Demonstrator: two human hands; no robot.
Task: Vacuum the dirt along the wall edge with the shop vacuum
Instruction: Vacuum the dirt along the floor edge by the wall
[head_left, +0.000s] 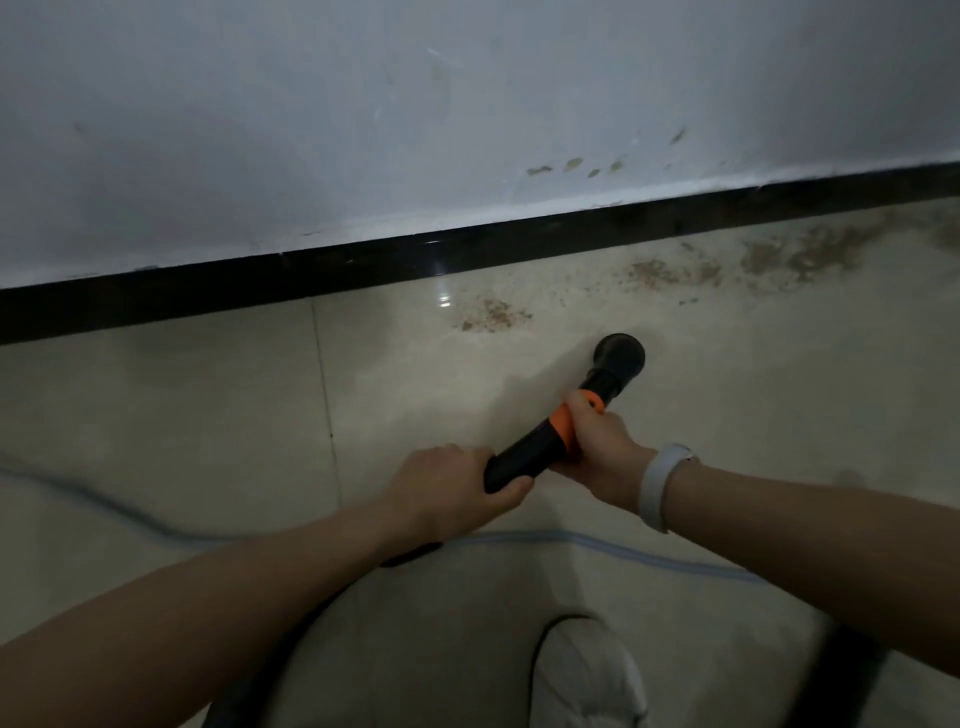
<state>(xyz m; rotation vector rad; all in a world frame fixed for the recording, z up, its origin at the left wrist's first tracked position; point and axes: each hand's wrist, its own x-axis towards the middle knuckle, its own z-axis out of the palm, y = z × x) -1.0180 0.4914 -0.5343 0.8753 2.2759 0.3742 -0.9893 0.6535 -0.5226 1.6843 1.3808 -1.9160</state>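
Dirt, brown and gritty (753, 260), lies in patches on the pale floor tiles (156, 415) along the black skirting (260, 286), far right; none looks cleared. Black-and-orange vacuum wand (550, 436), nozzle just near of the leftmost patch. Left hand (452, 488) and right hand (597, 441) both grip it.

Black-and-orange vacuum wand (545, 441), brown dirt (493, 314) on cream floor tiles (182, 405), black baseboard (363, 267).
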